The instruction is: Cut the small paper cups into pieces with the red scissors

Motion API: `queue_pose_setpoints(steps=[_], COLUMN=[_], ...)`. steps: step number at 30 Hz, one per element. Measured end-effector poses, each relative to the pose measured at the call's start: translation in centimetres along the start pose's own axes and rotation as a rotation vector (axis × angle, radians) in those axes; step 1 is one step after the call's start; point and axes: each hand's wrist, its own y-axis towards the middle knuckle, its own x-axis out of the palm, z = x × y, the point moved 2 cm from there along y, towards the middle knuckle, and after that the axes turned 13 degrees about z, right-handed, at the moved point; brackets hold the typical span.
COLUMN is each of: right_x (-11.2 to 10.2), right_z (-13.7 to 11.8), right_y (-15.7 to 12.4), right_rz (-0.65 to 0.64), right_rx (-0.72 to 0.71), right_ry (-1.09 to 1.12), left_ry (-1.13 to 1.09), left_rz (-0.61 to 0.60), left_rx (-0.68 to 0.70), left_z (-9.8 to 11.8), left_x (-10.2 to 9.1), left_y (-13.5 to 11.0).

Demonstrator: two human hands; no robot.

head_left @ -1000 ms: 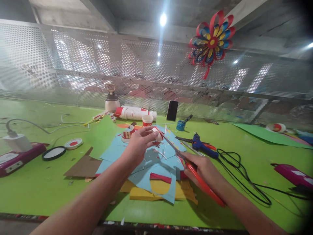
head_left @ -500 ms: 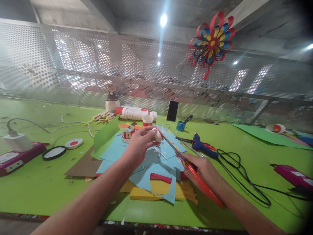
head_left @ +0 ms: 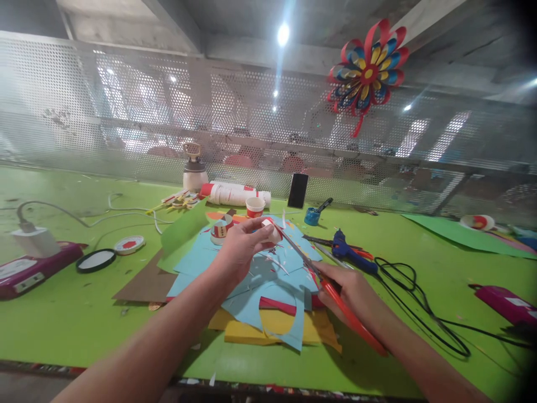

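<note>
My left hand point(head_left: 243, 246) is closed on a small white piece of paper cup point(head_left: 273, 235) with some red at its edge. In my right hand point(head_left: 342, 285) are scissors point(head_left: 352, 319) with orange-red handles, their blades reaching up to that piece. Under both hands lie light blue paper sheets point(head_left: 197, 254), strewn with thin white scraps. Just beyond my left hand stands a red and white paper cup point(head_left: 255, 207). A cut cup ring point(head_left: 221, 228) rests to its left. Yellow paper point(head_left: 247, 334) sticks out below the blue sheets.
On the right lie a blue glue gun point(head_left: 352, 254) with a looped black cable and a magenta power strip point(head_left: 505, 302). Behind are a phone point(head_left: 297, 190), a blue jar point(head_left: 312, 216) and stacked cups point(head_left: 239, 194). Another power strip point(head_left: 42, 271) sits left.
A thin white strip near the scissor tips has moved slightly away from the held piece. The hands keep nearly the same pose; the whole view has shifted a little.
</note>
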Motion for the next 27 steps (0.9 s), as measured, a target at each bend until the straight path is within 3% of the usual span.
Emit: queue_pose_setpoints(steps=[16,27], right_x=[0.17,0.15], right_z=[-0.09,0.04], right_y=[-0.21,-0.04], right_rz=[0.037,0.029], right_rx=[0.020,0.017], right_ry=[0.048,0.008], left_ry=[-0.001,-0.083], left_rz=[0.003,0.056], left_rx=[0.024,-0.051], left_z=[-0.32,-0.38], left_x=[-0.05,-0.27], left_y=[0.18,0.42])
